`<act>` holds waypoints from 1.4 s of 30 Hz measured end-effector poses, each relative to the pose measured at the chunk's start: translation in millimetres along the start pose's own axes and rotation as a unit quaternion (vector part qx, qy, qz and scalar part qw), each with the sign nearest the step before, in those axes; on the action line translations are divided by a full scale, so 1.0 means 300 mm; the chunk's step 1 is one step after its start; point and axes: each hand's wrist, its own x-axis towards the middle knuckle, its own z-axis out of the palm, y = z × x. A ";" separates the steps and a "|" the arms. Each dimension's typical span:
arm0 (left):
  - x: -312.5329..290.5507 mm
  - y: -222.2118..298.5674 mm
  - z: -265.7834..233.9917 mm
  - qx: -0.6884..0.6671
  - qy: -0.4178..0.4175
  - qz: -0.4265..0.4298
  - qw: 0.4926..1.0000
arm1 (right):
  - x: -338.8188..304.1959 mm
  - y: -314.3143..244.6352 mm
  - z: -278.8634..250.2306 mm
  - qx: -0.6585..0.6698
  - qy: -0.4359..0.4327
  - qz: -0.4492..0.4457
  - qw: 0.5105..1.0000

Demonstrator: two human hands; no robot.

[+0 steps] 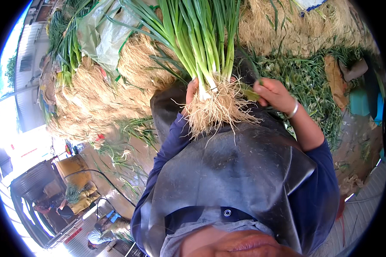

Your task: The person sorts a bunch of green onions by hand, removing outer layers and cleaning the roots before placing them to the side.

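A thick bunch of green onions (203,45) stands in front of me, leaves away from me and pale, stringy roots (220,109) toward my apron. My left hand (190,93) is wrapped round its white lower stems; most of its fingers are behind the bunch. To the right of the roots, my right hand (276,94), with a light bracelet at the wrist, is closed in a pinch on a yellowish-green leaf (250,92). Whether that leaf is still joined to the bunch I cannot tell. A dark, shiny apron (231,162) covers my lap and chest.
Big heaps of rooted green onions (98,96) lie at the left and far right, partly under a translucent plastic sheet (107,36). Loose green trimmings (304,81) cover the ground to my right, near a teal container (359,102). Another person (99,236) is at lower left.
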 end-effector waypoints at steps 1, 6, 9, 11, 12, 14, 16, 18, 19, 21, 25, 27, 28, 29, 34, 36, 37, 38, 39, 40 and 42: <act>-0.006 -0.005 0.005 -0.009 0.005 0.001 1.000 | -0.041 0.049 -0.052 0.025 -0.027 0.051 0.998; 0.021 -0.019 -0.051 -0.028 0.036 -0.007 0.999 | -0.125 0.356 -0.199 -0.717 0.047 0.123 0.684; 0.012 -0.027 -0.031 -0.002 0.053 -0.022 0.998 | 0.045 0.051 -0.059 -0.188 0.126 -0.006 0.974; 0.011 -0.028 -0.009 0.044 0.063 -0.020 0.997 | 0.155 -0.033 0.001 -0.255 0.094 -0.159 0.949; 0.006 -0.019 0.016 0.032 0.051 -0.030 0.998 | 0.187 -0.030 0.015 -0.312 0.058 -0.244 0.916; -0.003 -0.006 -0.012 0.073 0.020 0.011 0.997 | 0.183 -0.047 0.001 -0.323 -0.096 -0.264 0.904; -0.039 0.005 0.066 0.011 -0.072 0.067 0.995 | 0.140 -0.090 -0.048 -0.268 -0.338 -0.094 0.897; -0.063 0.026 0.122 0.024 -0.107 0.140 0.984 | 0.146 -0.005 -0.146 -0.401 -0.248 0.025 0.882; -0.070 0.040 0.115 0.005 -0.112 0.143 0.983 | 0.182 -0.026 -0.171 -0.552 -0.101 0.058 0.826; -0.062 0.066 0.100 -0.023 -0.121 0.136 0.983 | 0.351 0.022 -0.283 -0.563 0.221 -0.017 0.796; -0.012 0.066 0.098 -0.040 -0.118 0.107 0.986 | 0.613 0.021 -0.542 -0.577 0.408 -0.010 0.708; -0.001 0.057 0.088 -0.045 -0.091 0.091 0.991 | 0.672 0.003 -0.599 -0.595 0.350 0.074 0.720; 0.003 0.052 0.073 -0.051 -0.085 0.079 0.992 | 0.662 -0.005 -0.587 -0.602 0.400 -0.018 0.691; 0.017 0.051 0.063 -0.053 -0.079 0.064 0.993 | 0.620 -0.009 -0.593 -0.506 0.383 -0.003 0.773; 0.042 -0.023 0.105 0.030 -0.036 0.019 0.999 | 0.163 -0.040 -0.160 -0.110 0.281 -0.018 0.953; 0.071 -0.022 0.026 -0.001 -0.020 -0.012 1.000 | 0.077 0.078 -0.006 -0.079 0.119 -0.019 0.990; 0.076 -0.029 0.007 -0.042 -0.017 -0.043 0.998 | 0.073 0.160 0.054 -0.085 0.060 -0.074 0.992; 0.067 -0.028 -0.011 -0.081 -0.007 -0.067 0.994 | 0.082 0.191 0.068 -0.039 0.024 -0.026 0.999; 0.075 -0.042 0.073 -0.064 0.000 -0.104 0.992 | 0.095 0.216 0.048 0.002 -0.002 0.026 1.000; 0.062 -0.030 0.076 -0.059 0.002 -0.094 0.994 | 0.121 0.165 0.007 0.173 0.028 0.160 0.971; 0.060 -0.033 0.054 -0.061 0.002 -0.077 0.995 | 0.231 0.263 -0.076 0.194 0.117 0.084 0.970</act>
